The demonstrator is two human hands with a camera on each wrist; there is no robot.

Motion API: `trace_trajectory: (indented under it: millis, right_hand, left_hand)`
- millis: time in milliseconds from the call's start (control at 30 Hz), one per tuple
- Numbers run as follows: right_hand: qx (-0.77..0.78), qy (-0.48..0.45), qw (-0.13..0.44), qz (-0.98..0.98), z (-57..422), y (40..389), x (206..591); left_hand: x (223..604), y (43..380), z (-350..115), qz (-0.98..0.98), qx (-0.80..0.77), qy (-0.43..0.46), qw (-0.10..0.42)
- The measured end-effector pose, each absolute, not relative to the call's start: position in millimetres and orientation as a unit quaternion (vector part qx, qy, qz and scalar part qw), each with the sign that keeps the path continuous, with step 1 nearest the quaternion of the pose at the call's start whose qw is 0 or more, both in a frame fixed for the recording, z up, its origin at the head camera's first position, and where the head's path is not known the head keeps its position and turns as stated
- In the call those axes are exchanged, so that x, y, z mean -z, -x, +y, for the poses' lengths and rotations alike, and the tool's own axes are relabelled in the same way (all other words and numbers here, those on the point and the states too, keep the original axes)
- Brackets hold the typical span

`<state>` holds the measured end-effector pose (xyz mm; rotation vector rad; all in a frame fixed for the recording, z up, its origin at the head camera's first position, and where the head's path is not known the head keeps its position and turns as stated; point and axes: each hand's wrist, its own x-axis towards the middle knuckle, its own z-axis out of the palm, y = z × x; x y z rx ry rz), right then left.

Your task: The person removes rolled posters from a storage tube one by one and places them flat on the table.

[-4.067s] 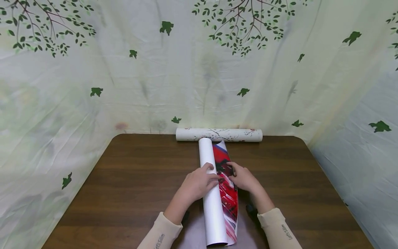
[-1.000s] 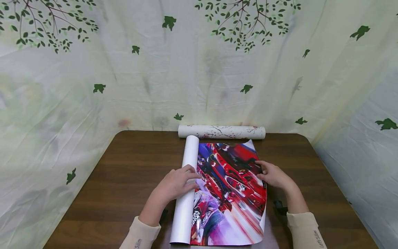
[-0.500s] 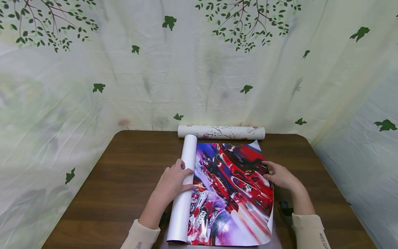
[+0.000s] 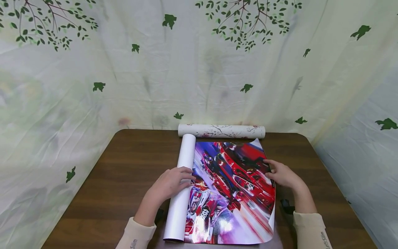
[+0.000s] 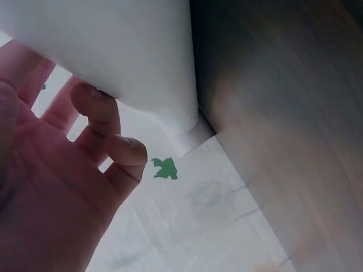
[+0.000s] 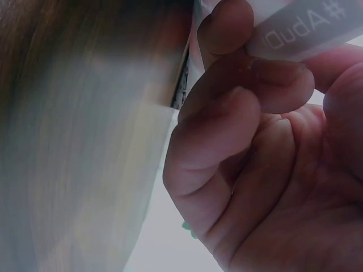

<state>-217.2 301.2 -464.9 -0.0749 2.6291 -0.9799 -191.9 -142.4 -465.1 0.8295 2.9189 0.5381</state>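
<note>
In the head view a glossy poster (image 4: 231,193) of red racing cars lies partly unrolled, its left side still wound into a white roll (image 4: 176,218). My left hand (image 4: 171,181) holds this roll near its middle, fingers laid across the top. From the left wrist view, the roll (image 5: 130,51) fills the space above the palm, with two fingers bent against its side. At the opposite edge my right hand (image 4: 283,174) pinches the poster between thumb and fingers. Curled fingers (image 6: 210,136) and a strip of the poster's printed edge (image 6: 306,28) show in the right wrist view.
A second roll (image 4: 222,131), white with a printed branch pattern, lies crosswise at the back of the brown wooden table (image 4: 314,193). The poster's far end comes close to it. Behind the table hangs a pale cloth (image 4: 199,79) printed with leaves.
The white roll has moved left with my left hand while my right hand has drawn the other edge rightward. Much more of the racing-car picture shows than about four seconds ago.
</note>
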Motion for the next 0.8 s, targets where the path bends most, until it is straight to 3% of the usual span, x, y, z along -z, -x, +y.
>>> trace_trajectory:
  millis: [300,800]
  right_hand:
    - [0.351,0.02,0.167,0.921,302.6,215.9,466.8]
    - [0.34,0.007,0.164,0.926,314.9,214.4,470.9]
  left_hand:
    - [468.8,191.3,-142.9,0.963,-0.152,-0.221,-0.001]
    - [481.7,196.1,-150.5,0.972,-0.104,-0.185,-0.102]
